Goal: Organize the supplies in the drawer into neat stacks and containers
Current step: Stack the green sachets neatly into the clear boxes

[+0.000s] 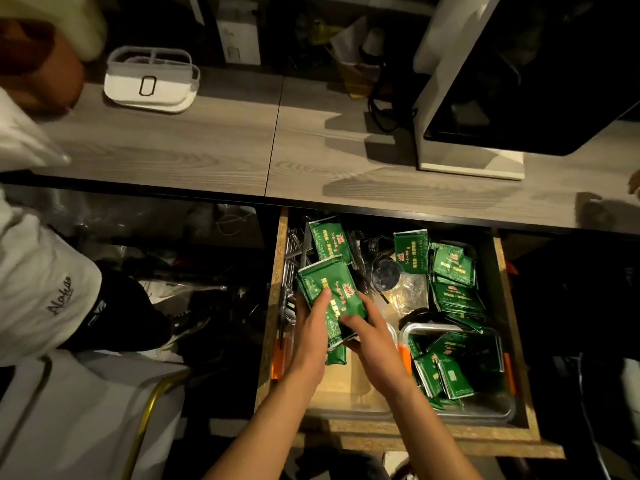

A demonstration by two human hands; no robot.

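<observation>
**A:** Entry, grip state. You are holding a stack of green foil packets (329,299) between both hands, above the left half of the open drawer (516,344). Your left hand (311,334) is curling round the stack's left edge, thumb lying on the top packet. Your right hand (370,337) is closing on the lower right corner, forefinger on top.

**B:** Handling?

**A:** Judging by the look: light, flat, soft sachets with slick wrappers. They are likely sliding against each other, so you are better off squeezing the long edges and squaring the stack than pinching one corner.

**B:** What is lying around it?

**A:** One more packet (325,237) is leaning just behind the stack, and another is showing directly beneath your hands. Metal cutlery (289,271) is running along the drawer's left wall. A dark round lid (386,273) is sitting near the middle. Loose packets (453,282) are piling up at the right, untidy. A clear glass container (498,341) at the front right is holding several packets, tilted, not stacked.

**B:** Beyond the drawer?

**A:** A grey wood-grain counter (207,150) is overhanging it, carrying a white caddy (152,81) and a white-framed monitor (485,98). A second person in a white top (38,271) is standing at the left.
</observation>
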